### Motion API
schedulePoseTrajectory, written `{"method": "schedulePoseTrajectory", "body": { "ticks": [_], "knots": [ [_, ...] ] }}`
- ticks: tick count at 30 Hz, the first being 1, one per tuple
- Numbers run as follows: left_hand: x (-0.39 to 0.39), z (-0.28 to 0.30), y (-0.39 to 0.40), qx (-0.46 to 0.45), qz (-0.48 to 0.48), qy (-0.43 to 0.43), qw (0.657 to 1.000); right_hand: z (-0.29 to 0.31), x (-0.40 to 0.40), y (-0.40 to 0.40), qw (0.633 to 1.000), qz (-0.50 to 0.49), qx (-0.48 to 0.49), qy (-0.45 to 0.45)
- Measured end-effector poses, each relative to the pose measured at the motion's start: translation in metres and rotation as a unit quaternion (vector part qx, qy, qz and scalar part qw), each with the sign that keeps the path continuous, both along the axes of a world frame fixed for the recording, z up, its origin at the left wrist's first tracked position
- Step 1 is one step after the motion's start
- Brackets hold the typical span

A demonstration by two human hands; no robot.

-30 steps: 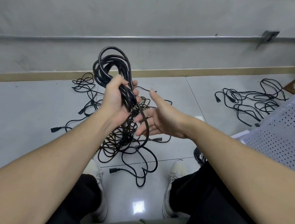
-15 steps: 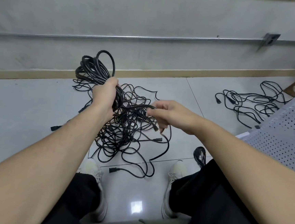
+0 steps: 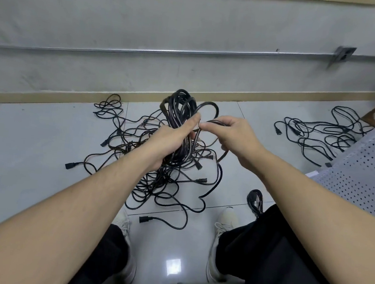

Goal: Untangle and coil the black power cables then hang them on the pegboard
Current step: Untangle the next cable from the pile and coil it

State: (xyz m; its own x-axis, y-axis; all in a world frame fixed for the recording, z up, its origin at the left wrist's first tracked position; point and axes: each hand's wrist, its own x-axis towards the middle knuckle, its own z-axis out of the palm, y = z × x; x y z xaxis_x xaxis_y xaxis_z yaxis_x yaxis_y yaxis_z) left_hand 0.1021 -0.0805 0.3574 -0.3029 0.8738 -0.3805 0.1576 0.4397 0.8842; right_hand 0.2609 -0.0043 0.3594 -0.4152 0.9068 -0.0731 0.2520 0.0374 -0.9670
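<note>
We can't read a single word, number or brand mark here: the cables, the pegboard panel, the wall and the floor tiles all show us no legible text.

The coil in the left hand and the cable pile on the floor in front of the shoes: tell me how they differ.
The coil is gathered into bunched loops; the cable pile sprawls in loose tangled strands.
The coil is held up off the tiles, gripped by the left hand, with the right hand pinching a strand beside it; the pile lies on the floor.
The pile shows several loose plug ends; none is plain on the coil.
Both are black power cable.
</note>
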Motion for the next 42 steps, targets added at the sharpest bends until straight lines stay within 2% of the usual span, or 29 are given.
{"method": "schedulePoseTrajectory", "body": {
  "ticks": [5,7,10,13,15,19,21,23,25,28,31,34,37,40,42],
  "knots": [
    [0.000,-0.003,0.004,0.050,-0.077,0.053,0.994,0.003,0.002,-0.003,0.999,0.003,-0.036,0.003],
    [0.000,-0.005,0.005,0.064,-0.046,0.089,0.993,0.002,0.001,-0.003,0.998,0.011,-0.054,0.010],
    [-0.001,-0.006,0.004,0.066,0.019,0.067,0.995,0.001,0.004,0.000,0.996,0.051,-0.071,-0.002],
    [-0.007,-0.010,0.003,0.046,0.066,0.030,0.996,0.001,0.009,-0.001,0.991,0.121,-0.023,-0.061],
    [-0.010,-0.011,0.003,0.031,0.076,0.006,0.997,0.001,0.010,-0.003,0.991,0.133,0.017,-0.020],
    [0.001,-0.008,0.002,-0.004,0.031,-0.004,0.999,0.003,0.000,-0.008,0.987,0.052,0.131,0.072],
    [0.010,-0.005,0.000,-0.020,0.005,-0.027,0.999,-0.003,-0.008,-0.005,0.978,0.005,0.193,0.078],
    [0.016,-0.003,-0.002,-0.016,-0.022,-0.071,0.997,-0.004,-0.013,-0.003,0.976,-0.035,0.205,0.061],
    [0.018,0.000,-0.005,-0.012,-0.048,-0.101,0.994,-0.002,-0.017,-0.005,0.979,-0.058,0.180,0.075],
    [0.017,-0.002,-0.010,0.003,-0.081,-0.126,0.989,0.000,-0.019,-0.008,0.982,-0.084,0.093,0.142],
    [0.017,0.001,-0.016,0.034,-0.140,-0.145,0.979,0.001,-0.021,-0.004,0.988,-0.107,-0.015,0.113],
    [0.016,0.003,-0.016,0.058,-0.143,-0.154,0.976,0.001,-0.017,-0.001,0.983,-0.063,-0.116,0.128],
    [0.014,-0.003,-0.014,0.063,-0.154,-0.151,0.974,0.003,-0.012,-0.002,0.974,-0.023,-0.136,0.182],
    [0.015,-0.011,-0.010,0.040,-0.143,-0.133,0.980,0.006,-0.012,-0.004,0.963,-0.055,-0.138,0.223],
    [0.020,-0.013,-0.008,0.038,-0.091,-0.114,0.989,0.009,-0.015,-0.003,0.953,-0.091,-0.142,0.253]
  ]
}}
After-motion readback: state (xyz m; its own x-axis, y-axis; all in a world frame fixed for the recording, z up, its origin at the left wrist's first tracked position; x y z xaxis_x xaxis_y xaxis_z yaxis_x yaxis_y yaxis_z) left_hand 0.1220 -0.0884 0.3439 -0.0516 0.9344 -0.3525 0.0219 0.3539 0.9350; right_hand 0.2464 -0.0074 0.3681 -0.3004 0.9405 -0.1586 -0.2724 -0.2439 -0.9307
